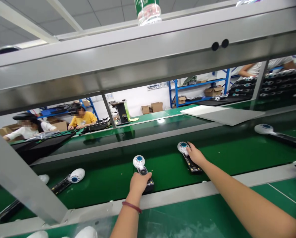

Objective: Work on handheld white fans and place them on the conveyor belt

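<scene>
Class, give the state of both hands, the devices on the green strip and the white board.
Left-hand device, face up, partly covered
Right-hand device, face up, partly covered
Left hand, gripping its device
Right hand, touching its device; firmness unclear
Rightmost device, face up
Second device from left, face up
Leftmost device, partly hidden
White board, lying down

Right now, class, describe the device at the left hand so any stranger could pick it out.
Find the long green belt, then the left hand near its front edge. The device there has a round white head and dark handle. Only this one has the left hand on its handle; the right hand touches the similar neighbour.
</scene>
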The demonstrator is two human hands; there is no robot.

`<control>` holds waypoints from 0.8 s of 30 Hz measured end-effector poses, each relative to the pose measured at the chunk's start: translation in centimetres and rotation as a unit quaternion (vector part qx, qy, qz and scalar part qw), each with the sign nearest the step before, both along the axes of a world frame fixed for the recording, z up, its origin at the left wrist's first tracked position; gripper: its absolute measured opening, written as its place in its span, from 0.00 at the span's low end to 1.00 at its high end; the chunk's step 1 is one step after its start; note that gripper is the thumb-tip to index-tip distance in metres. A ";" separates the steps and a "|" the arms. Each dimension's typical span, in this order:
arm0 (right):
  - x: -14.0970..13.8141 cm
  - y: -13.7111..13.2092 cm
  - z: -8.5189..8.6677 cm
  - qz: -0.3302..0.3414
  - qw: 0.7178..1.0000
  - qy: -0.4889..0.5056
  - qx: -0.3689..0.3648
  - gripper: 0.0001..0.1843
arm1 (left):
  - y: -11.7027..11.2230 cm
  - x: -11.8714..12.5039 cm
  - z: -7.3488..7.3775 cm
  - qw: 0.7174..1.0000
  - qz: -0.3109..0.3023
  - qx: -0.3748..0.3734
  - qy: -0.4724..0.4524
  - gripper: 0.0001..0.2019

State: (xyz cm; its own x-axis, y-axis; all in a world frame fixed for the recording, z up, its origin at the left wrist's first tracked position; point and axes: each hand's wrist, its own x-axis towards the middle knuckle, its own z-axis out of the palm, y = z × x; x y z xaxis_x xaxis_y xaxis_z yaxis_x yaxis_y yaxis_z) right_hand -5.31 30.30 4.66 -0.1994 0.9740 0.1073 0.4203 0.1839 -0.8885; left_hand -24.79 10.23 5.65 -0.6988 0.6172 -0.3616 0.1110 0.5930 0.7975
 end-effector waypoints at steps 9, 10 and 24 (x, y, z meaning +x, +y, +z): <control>6.8 -11.1 1.9 0.197 0.963 -0.138 0.124 0.16 | -7.3 13.2 0.2 0.906 -0.015 0.161 -0.392 0.12; 8.5 -13.7 2.0 0.236 0.951 -0.155 0.122 0.16 | -7.8 14.1 -0.1 0.902 -0.004 0.163 -0.400 0.13; 15.2 -26.2 -0.9 0.336 0.859 -0.331 0.201 0.09 | -7.7 17.7 -2.2 0.877 -0.005 0.266 -0.401 0.14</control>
